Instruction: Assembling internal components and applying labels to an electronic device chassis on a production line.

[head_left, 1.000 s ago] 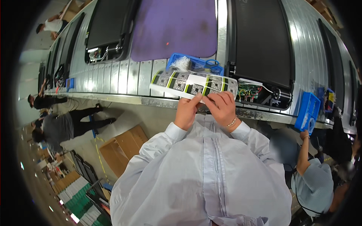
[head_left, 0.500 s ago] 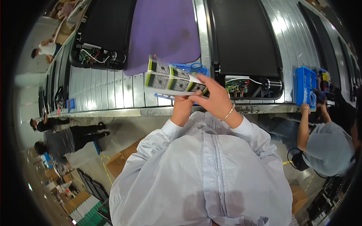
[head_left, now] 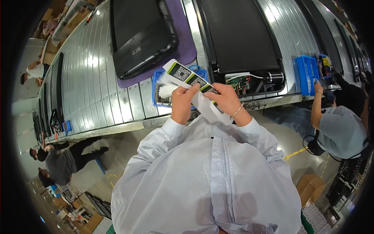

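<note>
A strip of labels point(head_left: 181, 73) with square black-and-white codes and green edges runs slantwise between my hands, its white backing paper curling down below. My left hand point(head_left: 182, 104) pinches the strip near its middle, thumb on top. Beside it, my right hand point(head_left: 230, 102) grips the lower right part, and its fingers cover some labels. Just beyond my left hand stands a blue bin point(head_left: 155, 102) with white strips and blue-handled scissors point(head_left: 199, 71) at its right; the hands hide part of it.
A black flat machine point(head_left: 146, 52) lies on a purple mat point(head_left: 186, 50). Right of it, another machine shows a circuit board point(head_left: 238, 82) and motor point(head_left: 274, 77). The metal conveyor point(head_left: 97, 85) has a front edge before me. A co-worker point(head_left: 343, 128) reaches toward another blue bin point(head_left: 306, 74).
The label sheet has turned and now hangs as a strip with backing paper folded down. My hands have spread apart. A black machine with a smooth end now covers much of the purple mat.
</note>
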A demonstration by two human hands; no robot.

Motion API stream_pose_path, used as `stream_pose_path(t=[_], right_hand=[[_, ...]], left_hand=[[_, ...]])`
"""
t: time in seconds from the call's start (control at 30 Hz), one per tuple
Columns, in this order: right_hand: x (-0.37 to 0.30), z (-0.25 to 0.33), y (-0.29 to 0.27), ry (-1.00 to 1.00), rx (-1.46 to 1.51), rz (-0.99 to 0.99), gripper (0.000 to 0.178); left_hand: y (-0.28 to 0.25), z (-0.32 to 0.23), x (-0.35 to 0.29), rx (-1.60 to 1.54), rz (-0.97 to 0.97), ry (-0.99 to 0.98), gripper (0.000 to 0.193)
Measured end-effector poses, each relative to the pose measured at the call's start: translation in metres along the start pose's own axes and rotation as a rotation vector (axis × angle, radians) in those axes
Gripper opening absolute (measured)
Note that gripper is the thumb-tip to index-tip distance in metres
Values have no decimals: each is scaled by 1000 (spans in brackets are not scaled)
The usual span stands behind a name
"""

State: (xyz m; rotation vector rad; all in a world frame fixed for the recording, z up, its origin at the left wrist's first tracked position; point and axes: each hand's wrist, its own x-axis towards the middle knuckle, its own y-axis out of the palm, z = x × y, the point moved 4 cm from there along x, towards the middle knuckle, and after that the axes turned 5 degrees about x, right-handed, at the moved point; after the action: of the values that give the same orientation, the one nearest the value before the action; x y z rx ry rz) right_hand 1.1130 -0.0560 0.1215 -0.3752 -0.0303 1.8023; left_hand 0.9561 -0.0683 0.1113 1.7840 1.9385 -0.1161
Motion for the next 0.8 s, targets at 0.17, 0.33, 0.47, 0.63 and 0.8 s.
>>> stream_pose_path(t=[0.17, 0.33, 0.47, 0.63, 0.8], right_hand=[[2, 30, -16, -683, -539, -393, 31], [8, 20, -35, -843, -691, -326, 32], [11, 1, -56, -912, -602, -185, 28], [6, -9, -90, -648, -123, 277, 18], [18, -68, -124, -45, 367, 371, 8]], left_hand=[[17, 8, 13, -20, -177, 84, 20], [45, 25, 14, -298, -337, 4, 17], [60, 51, 9, -386, -365, -24, 16], [31, 114, 0, -491, -550, -19, 18], [-37, 128, -42, -500, -817, 72, 23]])
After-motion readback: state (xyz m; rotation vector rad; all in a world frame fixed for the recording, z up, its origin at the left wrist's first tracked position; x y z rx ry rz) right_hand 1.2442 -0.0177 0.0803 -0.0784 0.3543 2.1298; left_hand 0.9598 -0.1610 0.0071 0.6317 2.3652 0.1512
